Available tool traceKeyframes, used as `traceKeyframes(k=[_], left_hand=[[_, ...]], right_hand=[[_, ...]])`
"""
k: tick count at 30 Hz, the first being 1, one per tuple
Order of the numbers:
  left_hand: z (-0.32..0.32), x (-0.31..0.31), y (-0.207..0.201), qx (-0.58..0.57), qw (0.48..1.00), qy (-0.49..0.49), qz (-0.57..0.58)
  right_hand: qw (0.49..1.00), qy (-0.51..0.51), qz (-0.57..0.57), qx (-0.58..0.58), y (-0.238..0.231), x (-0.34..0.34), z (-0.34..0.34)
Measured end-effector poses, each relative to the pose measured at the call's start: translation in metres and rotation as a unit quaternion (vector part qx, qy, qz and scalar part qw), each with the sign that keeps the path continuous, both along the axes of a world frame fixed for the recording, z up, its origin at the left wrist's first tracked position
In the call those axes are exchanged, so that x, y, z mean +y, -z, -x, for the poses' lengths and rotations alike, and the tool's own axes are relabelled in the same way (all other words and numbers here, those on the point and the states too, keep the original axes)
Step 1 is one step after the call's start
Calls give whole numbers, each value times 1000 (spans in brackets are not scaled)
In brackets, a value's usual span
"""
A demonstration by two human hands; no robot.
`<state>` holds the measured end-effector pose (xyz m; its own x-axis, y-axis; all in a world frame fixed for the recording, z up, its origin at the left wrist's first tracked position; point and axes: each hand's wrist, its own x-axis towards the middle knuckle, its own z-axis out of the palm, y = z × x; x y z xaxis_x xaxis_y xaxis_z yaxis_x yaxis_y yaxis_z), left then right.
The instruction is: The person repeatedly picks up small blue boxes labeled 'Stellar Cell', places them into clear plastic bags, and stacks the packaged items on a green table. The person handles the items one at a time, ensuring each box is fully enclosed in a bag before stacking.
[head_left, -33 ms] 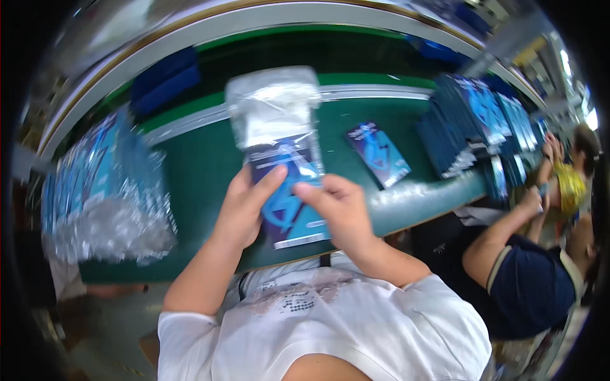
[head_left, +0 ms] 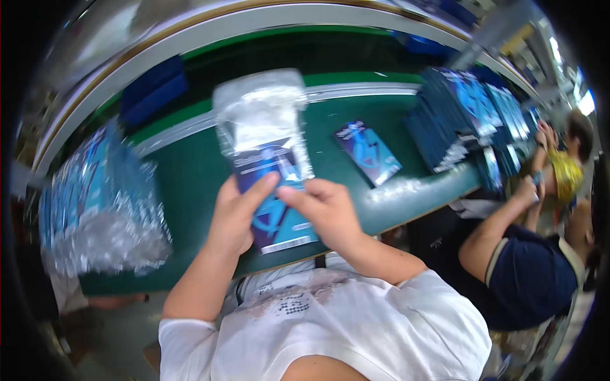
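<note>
Beneath the fingers point(head_left: 264, 190) of both hands, the dark blue printed card's point(head_left: 279, 219) middle is hidden; above them, the clear crinkled plastic sleeve point(head_left: 257, 111) is motion-blurred, its opening indiscernible.

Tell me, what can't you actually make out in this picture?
- Card, head view: its middle is hidden under the left hand and right hand.
- Clear bag, head view: motion blur; how far the card sits inside is unclear.
- Bagged pile, head view, left: blurred, no count possible.
- Stacks, head view, right: bent and smeared near the rim.
- Neighbour's hands: too small to tell what they hold.
</note>
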<state>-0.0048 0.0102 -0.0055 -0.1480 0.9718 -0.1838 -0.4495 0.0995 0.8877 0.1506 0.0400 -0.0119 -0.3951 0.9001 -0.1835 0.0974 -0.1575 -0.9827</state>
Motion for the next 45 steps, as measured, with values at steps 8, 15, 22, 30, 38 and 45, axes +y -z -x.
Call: traceKeyframes(k=[8, 15, 22, 30, 38, 45], left_hand=[[-9, 5, -15, -69, 997, 12, -28], [-23, -11, -26, -44, 986, 161, -20], [13, -15, -10, -126, 986, 62, 94], [86, -28, 37, 700, 705, -119, -5], [58, -15, 9, 740, 647, -5, -183], [54, 11, -4, 743, 600, 195, -222]], right_hand=[[889, -28, -449, -79, -16, 20, -13], [828, 100, -546, 76, -32, 16, -22], [838, -147, -504, 148, -17, -6, 16], [872, 51, -460, -158, 2, 58, -57], [834, 122, -329, -425, 41, 72, -87], [984, 150, -54, 75, 28, 52, -61]])
